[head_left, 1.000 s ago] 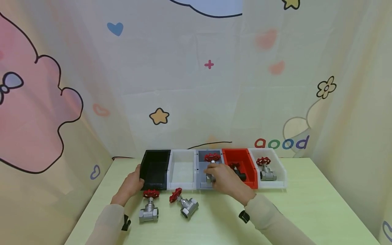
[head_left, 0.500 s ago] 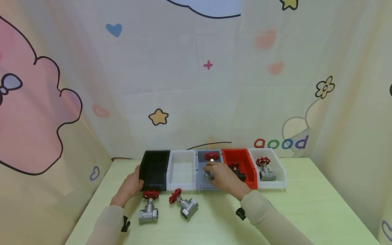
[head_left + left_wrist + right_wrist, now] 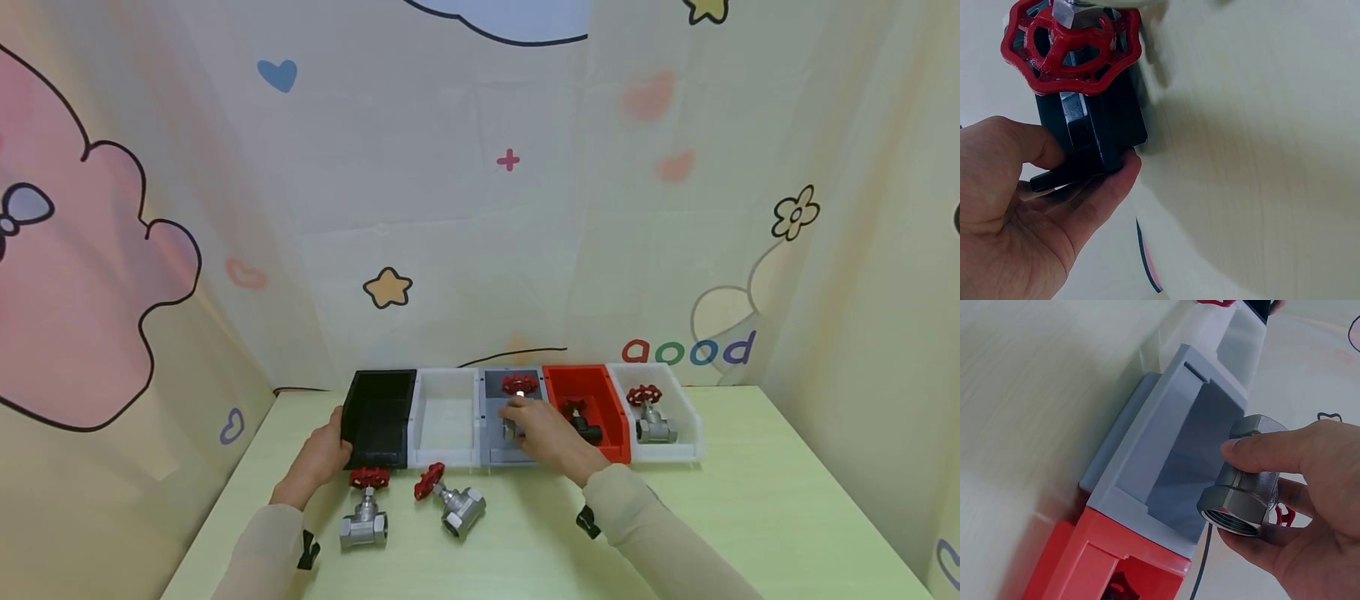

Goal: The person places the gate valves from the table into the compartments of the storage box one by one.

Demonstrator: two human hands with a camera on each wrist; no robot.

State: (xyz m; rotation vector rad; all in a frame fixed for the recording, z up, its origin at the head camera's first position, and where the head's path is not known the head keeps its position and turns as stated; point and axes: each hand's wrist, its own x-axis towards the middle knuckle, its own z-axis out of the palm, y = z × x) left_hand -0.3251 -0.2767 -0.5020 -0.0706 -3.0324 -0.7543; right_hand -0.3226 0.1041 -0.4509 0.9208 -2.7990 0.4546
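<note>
My left hand point(image 3: 318, 454) grips the left wall of the black bin point(image 3: 381, 417), its thumb on one side and fingers on the other in the left wrist view. My right hand point(image 3: 551, 432) holds a silver gate valve point(image 3: 1244, 481) by its threaded body, thumb across it, at the grey bin point(image 3: 1147, 469). The valve's red handwheel point(image 3: 520, 384) points to the back; my fingers hide part of the body. Two more silver valves lie on the table: one with its handwheel point(image 3: 1072, 47) by the black bin, another valve point(image 3: 460, 507) tilted in front of the white bin.
Five bins stand joined in a row. A white bin point(image 3: 447, 417) is between black and grey. The red bin point(image 3: 611, 417) holds a black valve point(image 3: 583, 423); the right-end white bin point(image 3: 686, 417) holds a silver valve point(image 3: 654, 423). A printed curtain point(image 3: 450, 183) hangs behind.
My right hand stays at the grey bin with the valve, its forearm shifting slightly left. My left hand keeps its hold on the black bin. The head view tilts very slightly.
</note>
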